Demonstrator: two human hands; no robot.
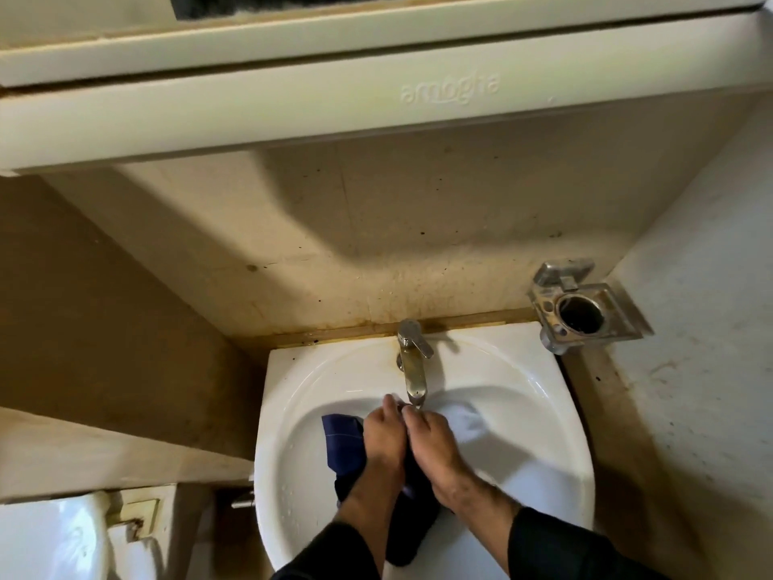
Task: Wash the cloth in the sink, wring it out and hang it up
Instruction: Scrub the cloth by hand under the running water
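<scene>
A dark navy cloth (341, 443) with thin light lines hangs in the white sink (288, 412). Both hands hold it under the spout of the metal tap (413, 370). My left hand (382, 437) grips the cloth's upper part, with a blue fold sticking out to its left. My right hand (433, 441) presses against the left one and pinches the same cloth. The rest of the cloth drops down between my wrists toward the sink's front edge. I cannot tell whether water runs from the spout.
A metal tumbler holder (581, 313) is fixed to the wall right of the sink. A cream cabinet with raised lettering (449, 92) juts out overhead. A white toilet tank (54, 537) sits at the lower left. Stained walls close in on both sides.
</scene>
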